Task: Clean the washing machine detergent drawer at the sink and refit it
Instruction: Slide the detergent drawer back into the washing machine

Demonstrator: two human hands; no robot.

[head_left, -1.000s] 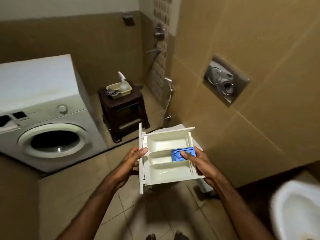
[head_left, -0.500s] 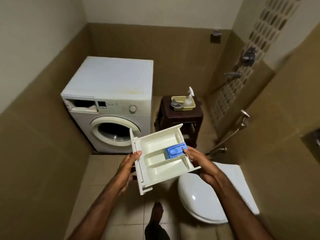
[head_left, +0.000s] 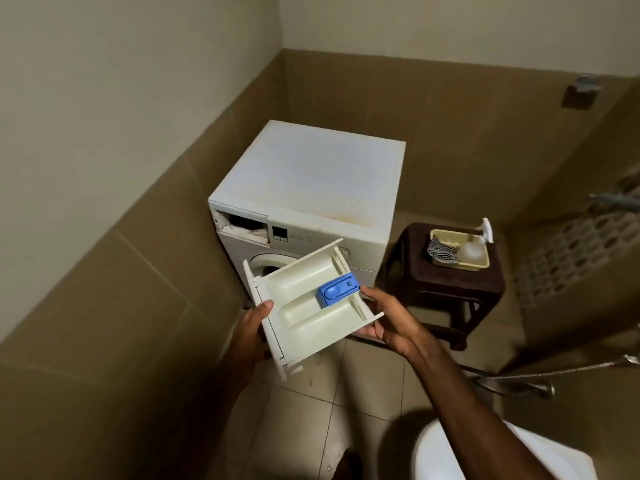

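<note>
Tiled bathroom, tan walls, pale floor. Landmark: washing machine (head_left: 308, 188) in corner.
- Drawer slot (head_left: 242, 227), machine front top-left: empty, open.
- Dark stool (head_left: 446, 282) just right of machine; yellow tray (head_left: 479, 263) w/ cloth + spray bottle on it.
- Detergent drawer (head_left: 304, 306): in air, in front of machine door, tilted, blue insert (head_left: 337, 291) seated.
- Left hand (head_left: 251, 336) clasps front-panel end; right hand (head_left: 388, 318) clasps rear end, fingertips near insert.
- Progress: drawer out; looks clean, so prob. washed. Left: align w/ slot, slide home.
</note>
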